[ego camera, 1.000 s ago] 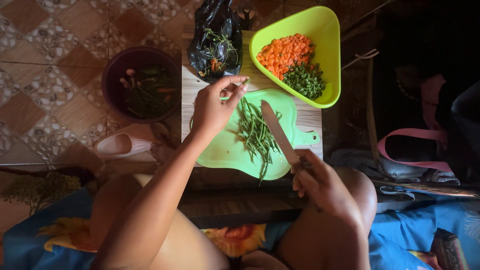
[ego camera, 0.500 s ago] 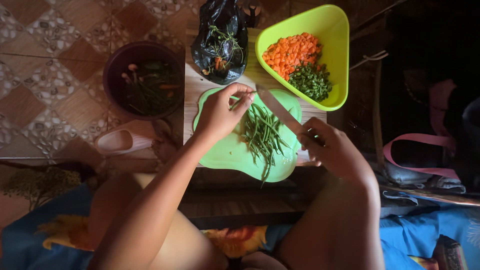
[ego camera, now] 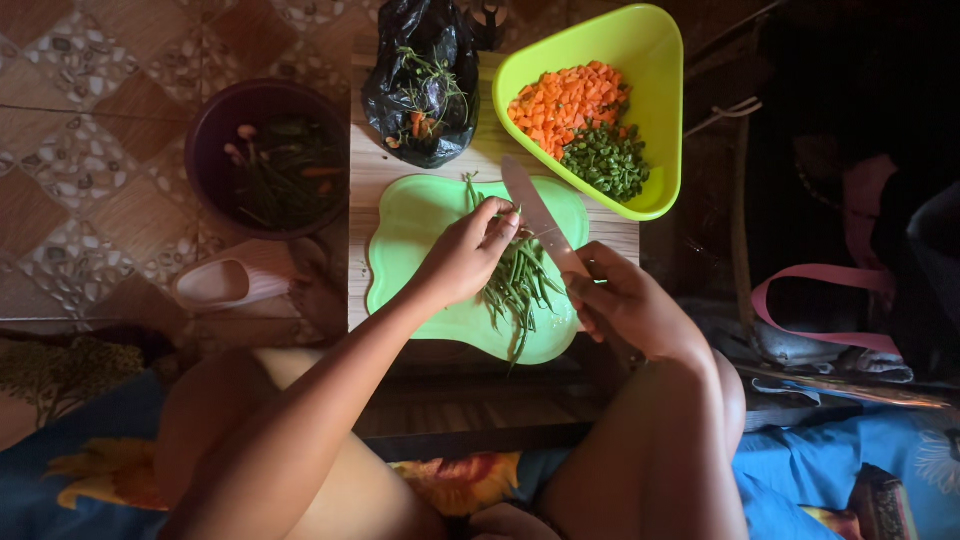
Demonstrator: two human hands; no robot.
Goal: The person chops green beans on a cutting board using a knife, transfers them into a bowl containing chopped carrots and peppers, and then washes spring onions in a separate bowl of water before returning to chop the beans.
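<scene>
A light green cutting board (ego camera: 410, 230) lies on a small wooden table (ego camera: 368, 175), with a bunch of green beans (ego camera: 520, 285) on it. My left hand (ego camera: 465, 255) rests on the top of the bunch, fingers curled over the bean ends. My right hand (ego camera: 620, 300) grips the handle of a knife (ego camera: 535, 215). Its blade points up and to the left, lying right beside my left fingers over the beans.
A yellow-green bowl (ego camera: 650, 60) at the back right holds diced carrot (ego camera: 565, 100) and chopped green beans (ego camera: 605, 160). A black plastic bag (ego camera: 420, 80) of scraps lies behind the board. A dark round bowl (ego camera: 215, 120) of vegetables and a pale sandal (ego camera: 225, 283) sit on the tiled floor at left.
My left hand came down from the board's top edge onto the beans. My right hand brought the knife up and left, so the blade now lies against my left fingers.
</scene>
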